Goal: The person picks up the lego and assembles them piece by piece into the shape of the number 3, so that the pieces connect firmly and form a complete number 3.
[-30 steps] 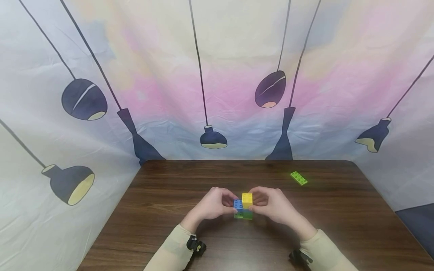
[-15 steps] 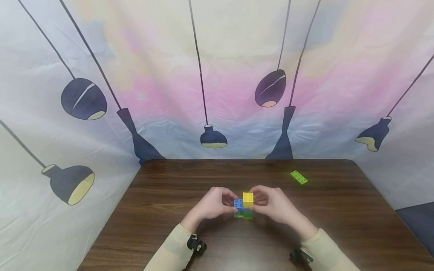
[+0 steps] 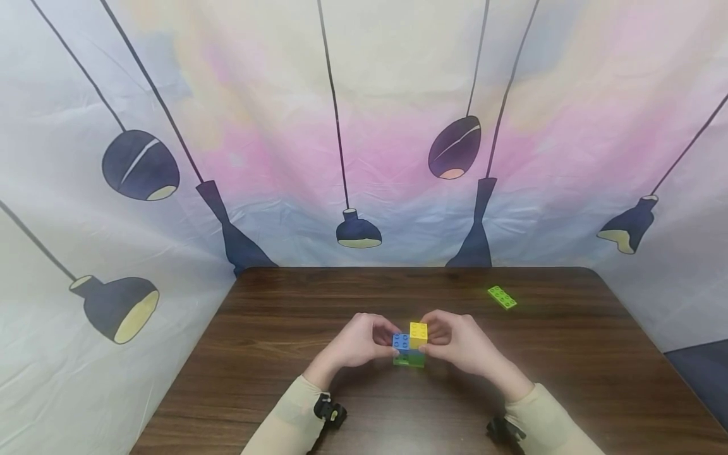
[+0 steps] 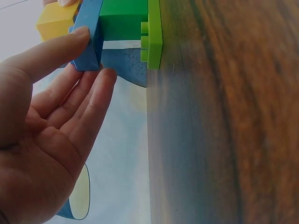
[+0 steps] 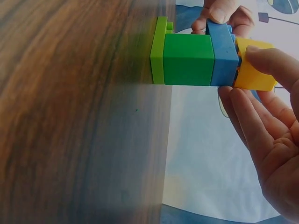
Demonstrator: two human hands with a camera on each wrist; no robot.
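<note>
A small block stack stands on the table before me: a lime green plate (image 5: 158,51) at the bottom, a green block (image 5: 188,59) on it, then a blue block (image 5: 224,53). Over the blue block's right end sits a yellow block (image 3: 418,335), its top studs showing. A narrow gap with blue studs shows between yellow and blue in the right wrist view. My left hand (image 3: 358,341) pinches the blue block's left end between thumb and fingers. With thumb and fingers my right hand (image 3: 462,344) pinches the yellow block from the right.
A loose lime green plate (image 3: 502,297) lies toward the back right of the dark wooden table (image 3: 273,366). Behind the table hangs a cloth backdrop (image 3: 398,76) printed with lamps.
The yellow block has shifted slightly right relative to the blue block, along with my right hand. My left hand and the lower blocks stay nearly in place.
</note>
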